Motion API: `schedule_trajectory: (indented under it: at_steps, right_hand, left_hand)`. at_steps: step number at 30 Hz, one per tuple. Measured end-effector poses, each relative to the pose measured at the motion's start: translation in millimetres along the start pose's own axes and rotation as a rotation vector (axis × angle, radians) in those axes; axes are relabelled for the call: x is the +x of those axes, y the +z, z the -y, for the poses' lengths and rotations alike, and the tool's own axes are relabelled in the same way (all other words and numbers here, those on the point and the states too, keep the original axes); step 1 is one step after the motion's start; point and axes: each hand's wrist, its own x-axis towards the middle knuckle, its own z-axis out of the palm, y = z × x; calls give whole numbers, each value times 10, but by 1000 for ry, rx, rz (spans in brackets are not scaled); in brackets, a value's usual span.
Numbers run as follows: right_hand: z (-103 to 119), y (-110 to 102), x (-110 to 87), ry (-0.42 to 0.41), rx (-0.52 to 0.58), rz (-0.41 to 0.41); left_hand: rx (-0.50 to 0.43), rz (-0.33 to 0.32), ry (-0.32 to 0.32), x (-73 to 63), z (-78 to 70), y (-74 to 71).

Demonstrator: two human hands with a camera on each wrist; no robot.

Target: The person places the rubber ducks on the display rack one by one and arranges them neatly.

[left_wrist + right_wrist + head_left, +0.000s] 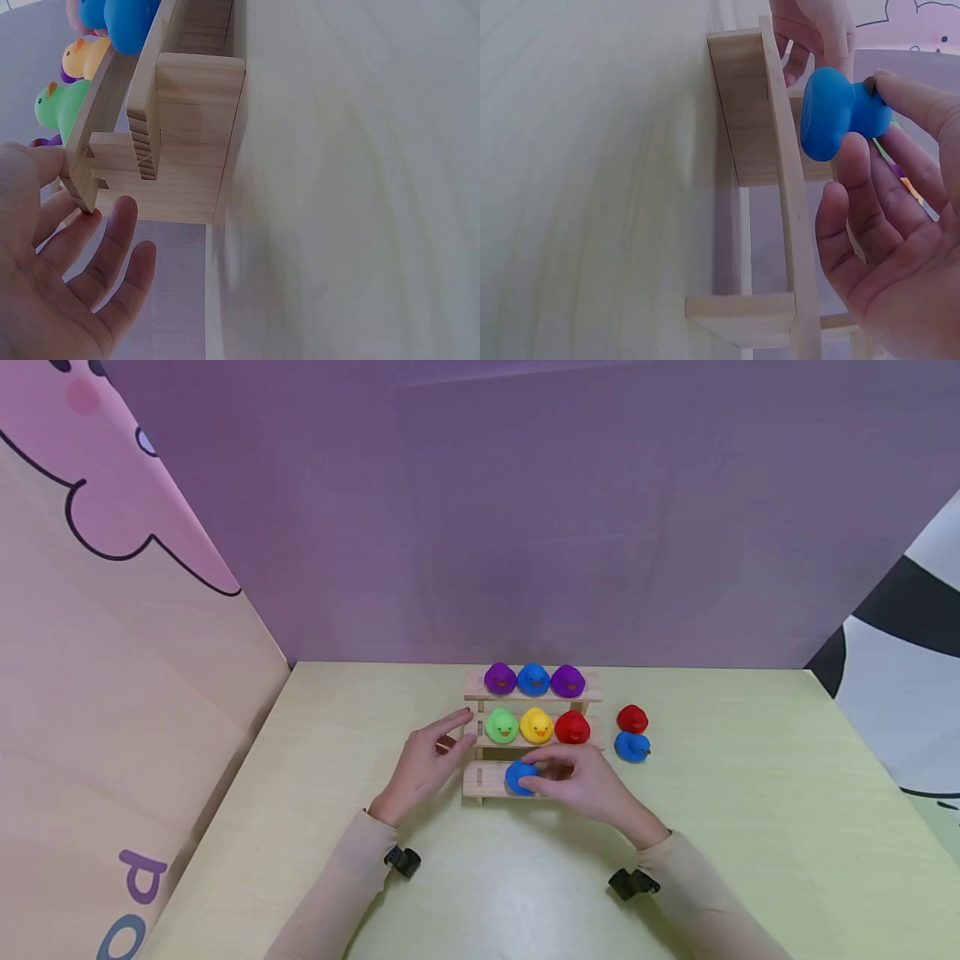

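Observation:
A three-step wooden stand (487, 781) bears rubber ducks on its steps. At the left end of the middle step is my left hand (426, 768); in the left wrist view its thumb and fingers (124, 217) hold the end of that board, the lower fingers spread loosely. My right hand (585, 781) pinches a blue duck (519, 778) between thumb and fingers, over the front step. Seen from the right wrist, this blue duck (829, 112) is close beside the board, its flat base facing the board.
On the top step sit two purple ducks (499, 678) with a blue one (533, 679) between. Green (502, 726), yellow (537, 725) and red (572, 727) ducks line the middle step. Another red duck (632, 719) and blue duck (632, 747) lie on the table right of the stand.

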Motion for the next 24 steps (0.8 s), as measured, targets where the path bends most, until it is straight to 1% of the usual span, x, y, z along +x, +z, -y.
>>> schedule_trajectory:
  at_steps: [5,9,17,24]
  right_hand:
    - [51,32,15,-1,-4,-9]
    - [66,68,33,11,-7,6]
    - [85,132,92,2,-14,29]
    - [76,197,135,-1,-30,28]
  left_hand:
    - [0,-5,1,9,2,7]
    - [2,1,-1,-1,7,4]
    - [-3,7,11,-2,-7,-7]
    - [-7,9,8,11,15,-2]
